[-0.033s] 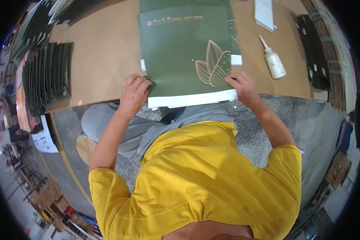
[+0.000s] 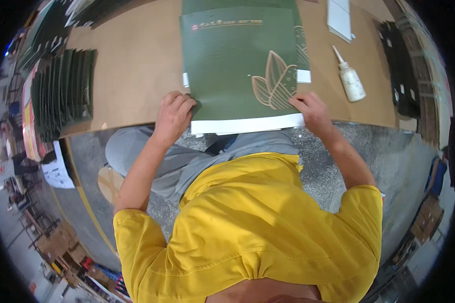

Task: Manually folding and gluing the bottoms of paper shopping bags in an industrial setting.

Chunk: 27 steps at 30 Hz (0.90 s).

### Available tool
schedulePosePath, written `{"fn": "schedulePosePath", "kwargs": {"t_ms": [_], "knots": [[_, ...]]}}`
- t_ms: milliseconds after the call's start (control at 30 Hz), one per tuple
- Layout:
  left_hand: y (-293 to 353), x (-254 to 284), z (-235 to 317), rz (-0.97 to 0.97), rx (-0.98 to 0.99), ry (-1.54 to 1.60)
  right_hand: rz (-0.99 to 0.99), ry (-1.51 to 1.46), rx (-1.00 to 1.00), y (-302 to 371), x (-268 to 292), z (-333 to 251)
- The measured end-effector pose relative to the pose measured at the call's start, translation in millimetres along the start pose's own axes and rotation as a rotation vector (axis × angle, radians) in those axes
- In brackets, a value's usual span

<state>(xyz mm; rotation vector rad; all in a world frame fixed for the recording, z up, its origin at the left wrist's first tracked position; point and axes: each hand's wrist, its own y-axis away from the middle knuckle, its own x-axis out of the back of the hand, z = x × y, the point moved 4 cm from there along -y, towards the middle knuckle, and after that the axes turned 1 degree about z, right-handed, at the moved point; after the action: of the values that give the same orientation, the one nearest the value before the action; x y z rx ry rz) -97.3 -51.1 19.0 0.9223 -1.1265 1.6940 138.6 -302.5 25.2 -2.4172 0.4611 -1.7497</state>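
Note:
A flat green paper bag (image 2: 227,70) with a gold leaf design lies before me at the near edge of the table. Along its near edge runs a white strip (image 2: 247,124), which hangs slightly past the tabletop. My left hand (image 2: 174,116) is closed at the bag's left edge near the lower corner, fingers curled. At the lower right corner, my right hand (image 2: 313,112) pinches the edge between thumb and fingers. Another green sheet (image 2: 303,55) with small white tabs shows from underneath, on the right and at the far end.
A white glue bottle (image 2: 351,83) with a pointed nozzle lies to the right on the brown table (image 2: 129,65). Beyond it are white card strips (image 2: 338,20). Dark green folded bags (image 2: 63,93) stand in a row at left; more dark stacks (image 2: 402,70) line the right.
The whole table scene sits slightly farther right in the picture. Both hands keep their places on the bag.

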Motion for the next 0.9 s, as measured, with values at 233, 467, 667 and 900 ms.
{"fn": "schedulePosePath", "kwargs": {"t_ms": [233,467,667,900], "knots": [[-4.4,-5.8,1.6,0.009,-0.016,0.017,-0.024,0.043,0.018,-0.4,3.4,5.4],[-2.0,0.9,-0.6,-0.022,-0.025,-0.01,0.047,0.061,0.015,7.2,-6.9,5.2],[-3.3,-1.0,-1.2,-0.02,-0.04,-0.011,0.058,0.068,-0.018,13.2,-9.9,4.0],[-1.7,0.1,-0.5,-0.034,-0.01,-0.006,0.071,0.097,0.012,9.8,-7.0,4.9]]}}
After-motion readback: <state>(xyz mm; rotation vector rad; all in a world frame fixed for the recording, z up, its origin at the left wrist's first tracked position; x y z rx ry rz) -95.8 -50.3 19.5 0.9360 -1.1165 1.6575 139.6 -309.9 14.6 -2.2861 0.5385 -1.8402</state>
